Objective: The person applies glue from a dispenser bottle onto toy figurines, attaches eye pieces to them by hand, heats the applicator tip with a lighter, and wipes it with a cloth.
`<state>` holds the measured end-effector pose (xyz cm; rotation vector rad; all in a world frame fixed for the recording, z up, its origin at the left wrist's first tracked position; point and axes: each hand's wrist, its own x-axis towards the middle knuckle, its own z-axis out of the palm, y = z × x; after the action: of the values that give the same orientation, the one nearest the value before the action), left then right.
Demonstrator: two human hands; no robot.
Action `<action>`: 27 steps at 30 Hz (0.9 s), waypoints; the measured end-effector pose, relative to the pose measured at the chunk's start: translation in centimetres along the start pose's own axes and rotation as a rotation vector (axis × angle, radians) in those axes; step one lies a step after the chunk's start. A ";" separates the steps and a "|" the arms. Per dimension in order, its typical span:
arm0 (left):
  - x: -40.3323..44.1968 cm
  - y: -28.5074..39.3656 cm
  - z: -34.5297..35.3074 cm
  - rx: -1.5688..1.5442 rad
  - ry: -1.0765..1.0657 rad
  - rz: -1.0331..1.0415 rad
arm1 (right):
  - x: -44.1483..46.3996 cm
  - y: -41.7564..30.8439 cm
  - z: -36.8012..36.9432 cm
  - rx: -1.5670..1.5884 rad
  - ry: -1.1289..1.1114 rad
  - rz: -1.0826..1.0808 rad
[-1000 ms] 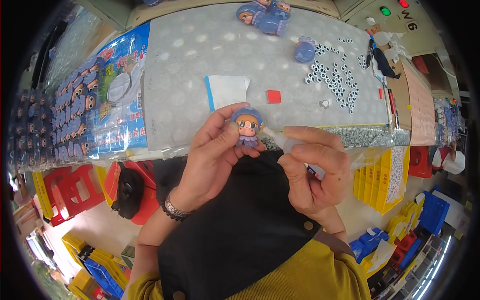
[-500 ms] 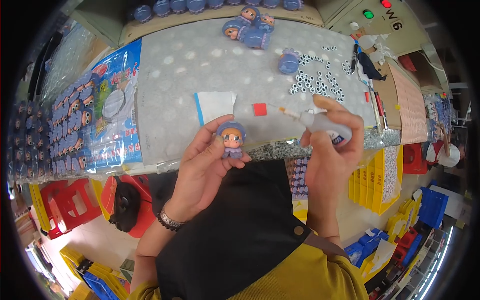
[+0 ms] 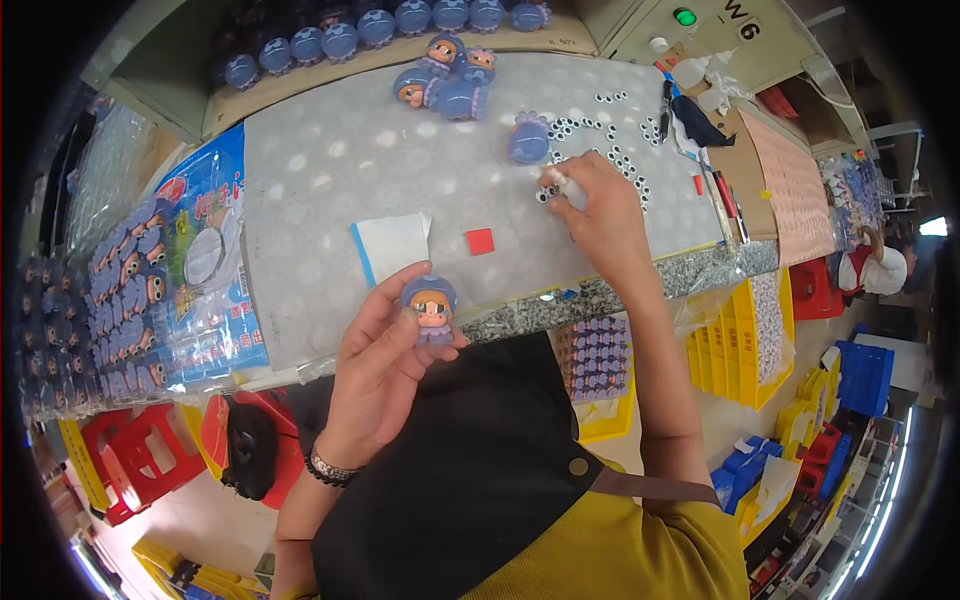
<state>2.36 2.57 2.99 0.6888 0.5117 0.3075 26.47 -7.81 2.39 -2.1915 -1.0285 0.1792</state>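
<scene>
My left hand (image 3: 372,375) is closed around a small doll figurine (image 3: 432,308) with a blue-purple hood, holding it upright, face toward me, in front of the table edge. Fingers of my right hand (image 3: 612,220) wrap a whitish squeeze bottle (image 3: 568,190), mostly hidden by the hand, its tip pointing down-left low over the table. Beside that tip lie a few small black-and-white eye pieces (image 3: 545,194). More eye pieces (image 3: 584,130) are scattered behind the hand. Just behind them sits a single hooded figurine (image 3: 528,140). A red square (image 3: 481,241) and a white sheet (image 3: 392,250) lie between my hands.
Several figurines are piled (image 3: 445,85) at the back, below a shelf row of figurines (image 3: 376,28). At the left lies a blue plastic bag (image 3: 228,290) beside bagged figurines (image 3: 130,290). Pens (image 3: 725,195) lie at the right. Yellow crates (image 3: 715,350) stand below.
My right hand has moved left and away from me with the bottle, tipping it down toward the eye pieces. My left hand still holds the figurine. The camera view has shifted.
</scene>
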 end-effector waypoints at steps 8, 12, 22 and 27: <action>-0.1 0.0 0.1 0.007 -0.022 -0.005 | 0.3 0.2 0.5 -0.197 -0.006 -0.192; -0.1 0.0 -0.1 0.003 -0.060 -0.036 | 0.1 0.4 1.0 -0.108 0.071 -0.192; -0.2 0.0 -0.1 -0.007 -0.064 -0.045 | -0.5 0.0 2.3 -0.163 0.188 -0.158; -0.1 -0.2 0.0 -0.006 -0.054 -0.032 | -0.4 0.1 2.7 -0.222 0.244 -0.231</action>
<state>2.31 2.36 2.87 0.6810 0.4697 0.2599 25.17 -6.64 0.25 -2.1983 -1.1946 -0.3137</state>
